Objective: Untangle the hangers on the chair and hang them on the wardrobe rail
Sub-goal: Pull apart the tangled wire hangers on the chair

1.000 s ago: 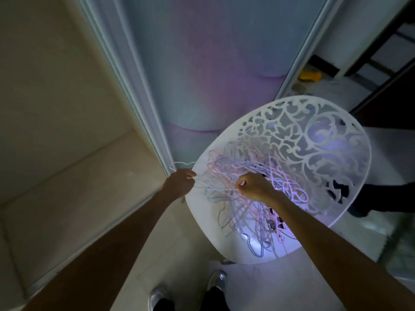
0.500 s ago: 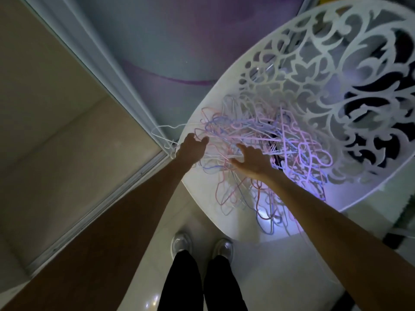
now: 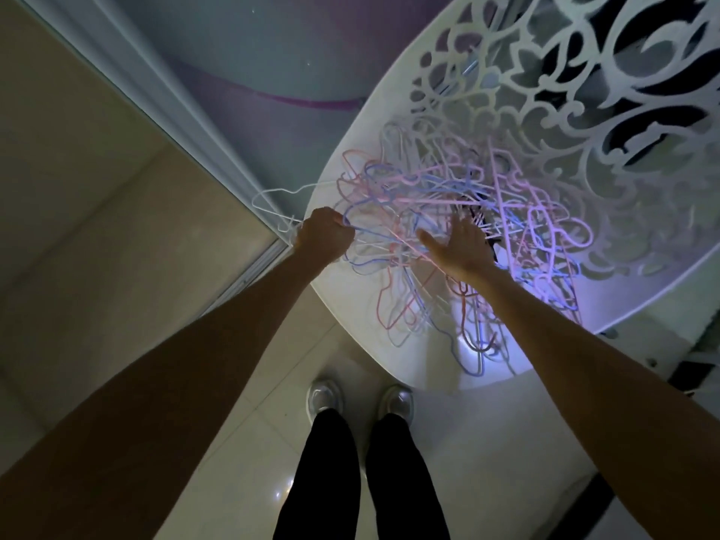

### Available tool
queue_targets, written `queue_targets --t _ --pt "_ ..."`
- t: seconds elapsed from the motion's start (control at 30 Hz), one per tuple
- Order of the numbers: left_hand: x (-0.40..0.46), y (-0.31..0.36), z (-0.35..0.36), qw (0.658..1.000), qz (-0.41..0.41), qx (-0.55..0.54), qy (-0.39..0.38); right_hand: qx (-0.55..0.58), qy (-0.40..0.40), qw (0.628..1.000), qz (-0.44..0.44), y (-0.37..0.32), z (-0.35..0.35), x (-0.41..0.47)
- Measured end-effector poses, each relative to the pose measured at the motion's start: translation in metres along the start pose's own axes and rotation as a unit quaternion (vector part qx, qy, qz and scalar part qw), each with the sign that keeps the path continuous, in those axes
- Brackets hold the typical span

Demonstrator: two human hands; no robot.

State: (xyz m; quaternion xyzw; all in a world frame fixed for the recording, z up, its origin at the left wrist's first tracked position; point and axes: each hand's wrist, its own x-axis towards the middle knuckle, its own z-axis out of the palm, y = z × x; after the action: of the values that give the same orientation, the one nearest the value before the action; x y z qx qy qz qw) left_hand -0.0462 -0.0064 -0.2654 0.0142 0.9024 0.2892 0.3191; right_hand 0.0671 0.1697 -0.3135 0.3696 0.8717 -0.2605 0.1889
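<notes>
head view | steep downward look from above | chair [image 3: 350,290] close, right of centre | floor [image 3: 487,442] along bottom

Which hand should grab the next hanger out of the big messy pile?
Probably the right hand. It is open, fingers spread, over the tangled hangers on the white chair. The left hand is busy: it grips a white hanger sticking out past the chair's edge.

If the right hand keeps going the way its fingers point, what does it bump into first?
Most likely the tangled hangers: the open right hand hovers just over them, fingers aimed into the pile on the chair. Depth is hard to judge.
</notes>
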Motion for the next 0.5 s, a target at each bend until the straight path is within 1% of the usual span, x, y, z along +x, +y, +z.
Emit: queue_targets --t 0.03,0.07,0.13,0.17,0.2,0.23,0.27,0.33,0.37,0.4,0.47,0.5 --pt "-0.001 0.002 -0.003 0.999 -0.002 -0.043 -0.021 0.002 -0.015 1.000 0.000 0.000 0.003 0.002" --pt "-0.002 0.004 -0.005 0.995 -0.011 -0.090 -0.040 0.007 -0.006 1.000 -0.012 0.001 0.005 0.004" --pt "0.000 0.003 -0.009 0.989 -0.024 -0.143 -0.029 -0.003 0.051 0.998 -0.038 0.001 0.007 0.001" --pt "0.002 0.004 -0.007 0.990 -0.021 -0.141 -0.011 -0.038 0.071 0.995 -0.054 0.002 0.005 -0.002" --pt "0.003 0.003 -0.007 0.992 -0.014 -0.126 0.008 -0.090 0.087 0.989 -0.076 0.001 0.003 -0.007" --pt "0.001 0.004 -0.006 0.996 0.001 -0.088 0.018 -0.137 0.101 0.981 -0.096 0.001 -0.001 -0.011" --pt "0.001 0.004 -0.003 0.999 0.015 -0.040 0.016 -0.154 0.128 0.973 -0.113 0.002 -0.006 -0.012" --pt "0.001 0.004 0.002 0.998 0.053 0.024 0.021 -0.129 0.213 0.963 -0.105 0.005 -0.014 -0.011" --pt "0.001 0.004 0.002 0.996 0.067 0.038 0.033 -0.103 0.243 0.962 -0.073 0.010 -0.017 -0.008" --pt "0.002 0.003 0.001 0.995 0.078 0.048 0.046 -0.069 0.234 0.970 -0.019 0.016 -0.020 -0.005" --pt "0.004 -0.001 -0.005 0.993 0.081 0.068 0.045 0.020 0.138 0.984 0.109 0.029 -0.024 0.000" --pt "0.004 -0.002 -0.008 0.993 0.079 0.076 0.036 0.048 0.110 0.983 0.141 0.034 -0.025 0.000"
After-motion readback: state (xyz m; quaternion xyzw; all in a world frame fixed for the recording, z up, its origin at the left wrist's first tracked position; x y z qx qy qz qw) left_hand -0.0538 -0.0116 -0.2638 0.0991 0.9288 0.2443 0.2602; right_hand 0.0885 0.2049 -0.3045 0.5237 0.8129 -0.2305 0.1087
